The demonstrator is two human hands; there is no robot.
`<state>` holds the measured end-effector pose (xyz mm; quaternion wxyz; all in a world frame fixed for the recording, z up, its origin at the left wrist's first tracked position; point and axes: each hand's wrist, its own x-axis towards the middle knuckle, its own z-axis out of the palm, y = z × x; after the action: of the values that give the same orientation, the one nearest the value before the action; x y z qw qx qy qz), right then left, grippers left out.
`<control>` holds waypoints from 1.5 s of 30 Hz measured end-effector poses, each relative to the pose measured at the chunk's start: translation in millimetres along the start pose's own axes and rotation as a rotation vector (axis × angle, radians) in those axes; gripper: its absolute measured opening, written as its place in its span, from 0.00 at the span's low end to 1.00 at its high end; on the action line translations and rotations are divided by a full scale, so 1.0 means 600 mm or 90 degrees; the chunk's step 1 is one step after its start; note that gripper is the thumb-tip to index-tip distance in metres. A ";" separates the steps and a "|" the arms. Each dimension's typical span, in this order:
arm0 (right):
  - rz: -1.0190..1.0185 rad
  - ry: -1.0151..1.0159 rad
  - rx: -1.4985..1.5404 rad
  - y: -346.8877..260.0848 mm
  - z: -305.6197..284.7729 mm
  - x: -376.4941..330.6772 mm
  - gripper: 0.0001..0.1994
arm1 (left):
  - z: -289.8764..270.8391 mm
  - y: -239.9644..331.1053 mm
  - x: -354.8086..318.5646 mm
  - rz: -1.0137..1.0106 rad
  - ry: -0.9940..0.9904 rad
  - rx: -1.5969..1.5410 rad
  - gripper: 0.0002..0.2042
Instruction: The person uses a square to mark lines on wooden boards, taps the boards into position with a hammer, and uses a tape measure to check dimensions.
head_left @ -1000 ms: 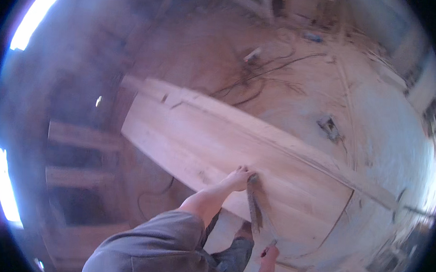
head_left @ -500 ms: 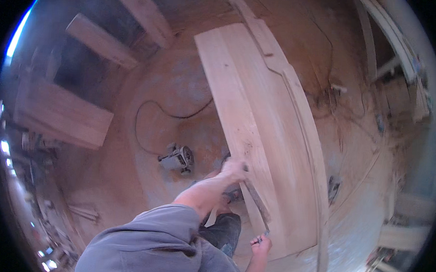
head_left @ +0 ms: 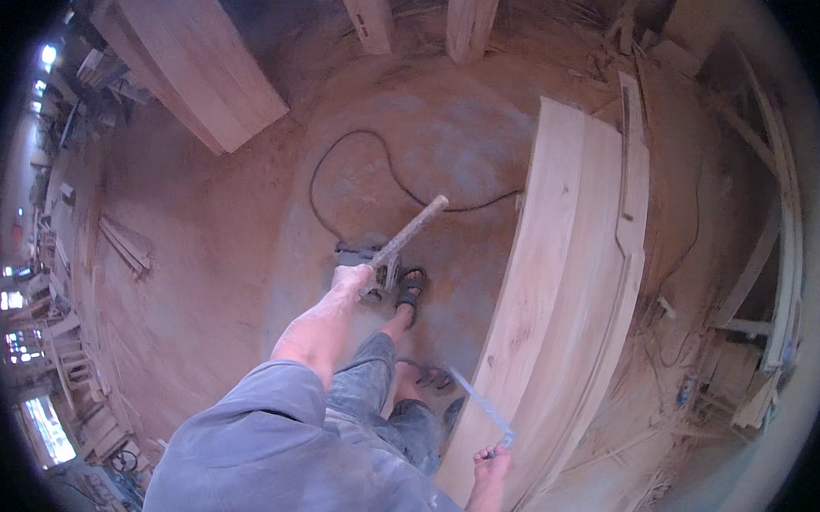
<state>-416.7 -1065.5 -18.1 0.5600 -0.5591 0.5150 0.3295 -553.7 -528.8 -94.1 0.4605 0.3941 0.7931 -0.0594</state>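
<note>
My left hand [head_left: 352, 277] is closed around one end of a rough, dust-covered wooden stick [head_left: 413, 229], which points up and away over the floor. In my right hand [head_left: 491, 464] is a slim grey metal strip [head_left: 479, 398], bent near the grip; its exact kind is unclear. That hand is over the near end of a large pale wooden panel [head_left: 555, 290], which lies to my right. A long shaped wooden piece [head_left: 630, 165] runs along the panel's far-right side.
A corded power tool [head_left: 373, 265] sits on the dusty floor by my sandalled foot [head_left: 410, 288], its black cable [head_left: 383, 150] looping toward the panel. Stacked planks [head_left: 194, 59] stand at the far left. Timber frames [head_left: 778, 208] lean at the right. Scrap wood [head_left: 122, 243] lies leftward.
My left hand has moved left, off the panel's edge, and the stick has swung round to point away. My view has turned left. The metal strip in my right hand now shows clearly.
</note>
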 end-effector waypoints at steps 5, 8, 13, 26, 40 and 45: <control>-0.014 -0.022 -0.074 -0.023 0.152 -0.069 0.05 | -0.019 0.202 -0.013 0.005 -0.045 -0.243 0.15; 0.003 -0.040 -0.110 -0.025 0.242 -0.086 0.05 | -0.017 0.303 0.072 0.061 -0.088 -0.338 0.10; -0.025 -0.104 -0.178 -0.073 0.376 -0.095 0.06 | -0.031 0.425 0.059 0.296 -0.104 -0.238 0.25; -0.054 -0.170 -0.191 -0.237 0.657 -0.046 0.06 | -0.317 -0.058 0.053 0.124 -0.148 0.417 0.28; -0.161 -0.266 -0.333 -0.578 0.969 0.020 0.12 | -0.207 0.071 -0.190 -0.020 -0.091 0.195 0.29; -0.274 -0.313 -0.390 -0.544 1.135 -0.049 0.03 | -0.206 0.110 -0.132 0.040 -0.136 0.249 0.26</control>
<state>26.5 -453.3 -2.8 0.5303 -0.6985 0.1175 0.4659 -572.3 -472.7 55.3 0.4584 0.4922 0.7002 -0.2393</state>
